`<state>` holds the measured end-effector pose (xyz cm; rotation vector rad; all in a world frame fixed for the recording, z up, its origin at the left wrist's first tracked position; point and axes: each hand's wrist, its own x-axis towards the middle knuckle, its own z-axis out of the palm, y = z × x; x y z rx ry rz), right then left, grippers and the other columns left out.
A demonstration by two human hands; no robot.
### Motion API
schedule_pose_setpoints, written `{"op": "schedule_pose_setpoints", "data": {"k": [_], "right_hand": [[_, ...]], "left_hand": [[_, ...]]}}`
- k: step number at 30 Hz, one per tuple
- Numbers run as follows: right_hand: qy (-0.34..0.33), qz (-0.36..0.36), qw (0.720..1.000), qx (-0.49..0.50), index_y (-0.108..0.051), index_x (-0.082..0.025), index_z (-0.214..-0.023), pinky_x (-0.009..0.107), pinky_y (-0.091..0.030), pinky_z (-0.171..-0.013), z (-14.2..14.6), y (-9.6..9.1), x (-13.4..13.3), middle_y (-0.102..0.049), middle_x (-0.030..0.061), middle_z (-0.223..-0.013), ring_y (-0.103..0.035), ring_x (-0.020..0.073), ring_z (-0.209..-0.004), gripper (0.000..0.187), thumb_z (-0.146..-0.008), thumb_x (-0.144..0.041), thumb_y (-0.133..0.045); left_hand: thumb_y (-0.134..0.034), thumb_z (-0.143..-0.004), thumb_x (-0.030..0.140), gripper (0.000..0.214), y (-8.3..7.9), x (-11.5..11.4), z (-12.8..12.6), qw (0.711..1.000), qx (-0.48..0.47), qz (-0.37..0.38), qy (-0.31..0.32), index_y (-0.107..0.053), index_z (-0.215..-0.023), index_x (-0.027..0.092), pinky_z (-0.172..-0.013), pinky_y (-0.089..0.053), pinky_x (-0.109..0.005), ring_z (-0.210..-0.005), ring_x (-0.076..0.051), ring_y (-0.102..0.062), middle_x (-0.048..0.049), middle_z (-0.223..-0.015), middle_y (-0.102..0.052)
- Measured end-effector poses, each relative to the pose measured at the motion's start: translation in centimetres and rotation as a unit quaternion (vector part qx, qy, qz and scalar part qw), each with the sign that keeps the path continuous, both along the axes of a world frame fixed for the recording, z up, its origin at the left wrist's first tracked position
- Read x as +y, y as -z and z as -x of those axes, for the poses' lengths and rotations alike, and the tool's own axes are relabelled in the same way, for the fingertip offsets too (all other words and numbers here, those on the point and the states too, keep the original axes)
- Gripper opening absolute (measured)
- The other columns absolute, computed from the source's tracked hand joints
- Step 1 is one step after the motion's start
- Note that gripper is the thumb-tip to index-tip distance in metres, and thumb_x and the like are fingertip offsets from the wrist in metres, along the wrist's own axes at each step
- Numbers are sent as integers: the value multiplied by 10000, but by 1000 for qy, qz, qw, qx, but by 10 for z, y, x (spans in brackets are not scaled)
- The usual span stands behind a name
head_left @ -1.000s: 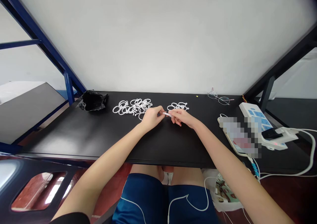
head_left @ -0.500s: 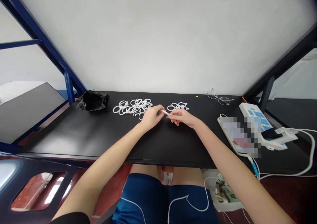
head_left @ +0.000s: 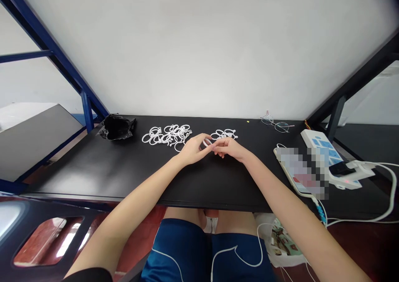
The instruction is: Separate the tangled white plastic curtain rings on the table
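My left hand (head_left: 193,148) and my right hand (head_left: 228,147) meet at the middle of the black table (head_left: 124,170), fingers pinched together on one white plastic ring (head_left: 208,142). A big heap of white rings (head_left: 168,134) lies just behind my left hand. A smaller group of white rings (head_left: 225,133) lies just behind my right hand.
A crumpled black bag (head_left: 116,126) sits at the table's back left. Eyeglasses (head_left: 277,124) lie at the back right. A phone (head_left: 299,170), a white and blue power strip (head_left: 327,153) and white cables (head_left: 383,207) fill the right end. Blue steel posts (head_left: 85,107) stand left.
The white ring between my fingers has turned from edge-on to showing its round loop. Both hands shifted slightly toward each other; the heaps are unchanged.
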<state>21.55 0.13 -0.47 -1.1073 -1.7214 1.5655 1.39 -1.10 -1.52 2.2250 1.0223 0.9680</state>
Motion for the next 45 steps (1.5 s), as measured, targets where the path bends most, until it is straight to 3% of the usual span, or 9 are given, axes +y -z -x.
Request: {"op": "schedule_pose_setpoints", "data": {"k": [8, 19, 26, 38, 45], "right_hand": [[-14, -8, 1000, 18, -736, -146, -794, 200, -457, -475, -4, 8, 5, -660, 3, -630, -544, 79, -520, 272, -669, -380, -795], [-17, 10, 999, 45, -742, -166, -885, 185, -455, -481, -4, 9, 5, -698, 21, -739, -546, 72, -556, 281, -705, -380, -777], [-33, 32, 996, 72, -731, -157, -893, 194, -479, -495, -4, 9, 5, -699, 29, -739, -571, 84, -569, 276, -705, -353, -779], [-22, 40, 996, 82, -710, -148, -862, 192, -486, -484, 0, 8, 3, -684, 24, -724, -570, 82, -560, 283, -694, -362, -788], [34, 16, 994, 98, -672, -169, -807, 195, -483, -468, 10, 8, -2, -674, 10, -708, -572, 85, -546, 312, -704, -445, -775]], "left_hand": [[-532, -889, 452, 309, 0, 1, -2, 1000, 16, -16, 3, -627, -992, 177, -629, -484, -235, -746, -145, -613, -45, -872, -637], [-469, -902, 355, 223, -2, 2, -1, 1000, 28, 5, 3, -576, -836, 171, -633, -406, -238, -676, -128, -550, -12, -782, -627], [-332, -930, 249, 313, -5, 0, 1, 999, 42, -16, -15, -436, -645, 176, -587, -309, -250, -531, -99, -381, 38, -564, -419], [-296, -955, 277, 292, -9, -2, 1, 996, 48, -51, -46, -441, -716, 190, -606, -330, -249, -561, -115, -398, 26, -625, -442], [-209, -1000, 326, 433, -6, -2, 2, 995, 104, -4, 2, -555, -782, 186, -617, -371, -252, -543, -133, -502, 7, -605, -541]]}}
